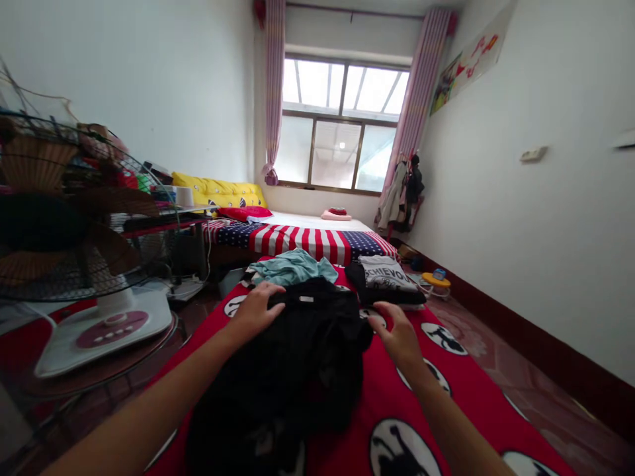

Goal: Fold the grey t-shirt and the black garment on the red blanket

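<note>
A black garment (302,357), probably a shirt, lies spread on the red patterned cover (476,410), with a small pale label at its far edge. My left hand (258,309) is at the garment's far left corner, thumb and fingers apart, at or just over the cloth. On the other side, my right hand (399,336) hovers beside the garment's right edge with its fingers parted and nothing seen in them. Beyond the garment sits a crumpled teal cloth (295,266). A stack of folded clothes (389,277), grey with lettering on top, rests at the far right.
To the left stands a fan (114,324) on a round stool, with a cluttered table (183,211) behind it. A bed with a striped, starred cover (297,243) is under the window. A small yellow stool (436,283) stands by the right wall.
</note>
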The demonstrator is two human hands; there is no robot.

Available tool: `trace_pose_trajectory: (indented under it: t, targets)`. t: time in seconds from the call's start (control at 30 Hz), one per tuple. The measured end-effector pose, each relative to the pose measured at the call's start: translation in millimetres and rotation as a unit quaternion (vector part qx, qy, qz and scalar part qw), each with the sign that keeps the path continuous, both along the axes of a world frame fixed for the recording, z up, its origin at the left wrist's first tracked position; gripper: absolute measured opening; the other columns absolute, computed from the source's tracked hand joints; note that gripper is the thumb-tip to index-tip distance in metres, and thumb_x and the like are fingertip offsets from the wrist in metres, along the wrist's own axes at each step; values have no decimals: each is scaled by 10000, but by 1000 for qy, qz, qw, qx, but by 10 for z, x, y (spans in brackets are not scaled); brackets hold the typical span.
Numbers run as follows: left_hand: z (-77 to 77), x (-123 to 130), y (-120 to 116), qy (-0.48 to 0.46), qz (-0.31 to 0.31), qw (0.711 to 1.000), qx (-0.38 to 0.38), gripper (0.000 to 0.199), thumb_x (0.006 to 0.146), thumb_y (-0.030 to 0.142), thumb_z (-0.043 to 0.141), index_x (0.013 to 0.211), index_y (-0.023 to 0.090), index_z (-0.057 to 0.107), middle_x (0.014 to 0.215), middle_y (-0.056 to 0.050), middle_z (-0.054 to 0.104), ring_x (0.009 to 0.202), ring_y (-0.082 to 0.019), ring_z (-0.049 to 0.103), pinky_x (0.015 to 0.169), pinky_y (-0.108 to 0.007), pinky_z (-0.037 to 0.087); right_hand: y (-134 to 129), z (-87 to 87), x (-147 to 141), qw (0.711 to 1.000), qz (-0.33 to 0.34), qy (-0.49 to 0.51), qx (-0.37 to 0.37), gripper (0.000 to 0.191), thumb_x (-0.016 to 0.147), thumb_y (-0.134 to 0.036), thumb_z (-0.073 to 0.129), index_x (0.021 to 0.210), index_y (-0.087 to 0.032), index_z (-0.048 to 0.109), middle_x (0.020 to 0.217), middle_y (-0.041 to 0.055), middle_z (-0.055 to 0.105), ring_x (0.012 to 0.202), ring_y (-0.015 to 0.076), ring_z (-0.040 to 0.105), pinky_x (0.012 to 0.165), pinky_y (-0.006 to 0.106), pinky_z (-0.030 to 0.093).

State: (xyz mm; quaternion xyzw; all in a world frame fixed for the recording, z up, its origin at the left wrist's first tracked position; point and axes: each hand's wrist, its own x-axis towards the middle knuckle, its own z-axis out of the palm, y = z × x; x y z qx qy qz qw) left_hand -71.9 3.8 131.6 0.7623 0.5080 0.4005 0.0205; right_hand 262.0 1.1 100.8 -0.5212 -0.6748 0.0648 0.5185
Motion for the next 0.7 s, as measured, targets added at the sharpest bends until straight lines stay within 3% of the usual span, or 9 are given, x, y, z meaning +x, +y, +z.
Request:
trace_pose_trajectory:
  t: [0.1, 0.17, 0.23, 0.37, 0.5, 0.63, 0.7]
  targets:
    - [-538, 107, -327, 14, -71, 994, -80, 377, 797, 334, 637, 1141, 180, 642, 1183, -102, 604, 1110, -241, 575, 1005, -377, 442, -300, -501, -64, 996, 48, -13, -75, 360, 776, -404, 602, 1065, -190, 622, 1104, 104, 634, 1051, 258, 601, 952, 437, 467]
    - [-768, 189, -541, 26, -93, 986, -136, 514, 786, 400, 660, 1247, 184, 587, 1272, -115, 565, 1175, -252, 546, 1033, -380, 428, -418, -676, -114, 994, 54, -31, -86, 393, 755, -322, 612, 1126, -193, 604, 1177, 102, 600, 1131, 259, 565, 1003, 436, 442]
    - [-897, 255, -701, 52, -100, 977, -183, 625, 771, 460, 672, 1318, 190, 540, 1356, -130, 516, 1240, -276, 505, 1061, -405, 407, -438, -757, -156, 994, 48, -63, -75, 467, 730, -190, 575, 1197, -197, 580, 1293, 103, 528, 1248, 253, 485, 1076, 422, 385]
    - [-946, 335, -878, 117, -98, 965, -211, 633, 757, 491, 677, 1325, 239, 554, 1460, -124, 435, 1332, -325, 413, 1103, -480, 352, -313, -823, -213, 989, 15, -112, -98, 684, 680, -22, 468, 1338, -203, 510, 1464, 120, 341, 1371, 271, 352, 1122, 430, 330]
    - [-885, 327, -1039, 162, -136, 951, -226, 549, 826, 469, 605, 1349, 324, 523, 1487, -70, 419, 1382, -324, 347, 1143, -543, 254, -217, -857, -227, 982, 18, -114, -149, 539, 713, -32, 487, 1204, -205, 623, 1443, 124, 354, 1310, 294, 436, 1063, 442, 402]
    - [-873, 148, -1222, 175, -131, 943, -251, 839, 693, 501, 739, 1439, 355, 384, 1567, -68, 269, 1395, -340, 321, 1150, -555, 233, -409, -757, -189, 998, -28, -56, -25, 328, 784, -126, 526, 1096, -181, 611, 1278, 129, 486, 1250, 280, 469, 1049, 460, 401]
    - [-908, 25, -1287, 174, -96, 949, -244, 931, 633, 411, 794, 1453, 351, 357, 1572, -71, 256, 1396, -338, 320, 1154, -540, 239, -640, -688, -215, 998, 14, -52, 19, 208, 839, -167, 509, 1021, -201, 604, 1154, 98, 554, 1116, 238, 553, 983, 413, 450]
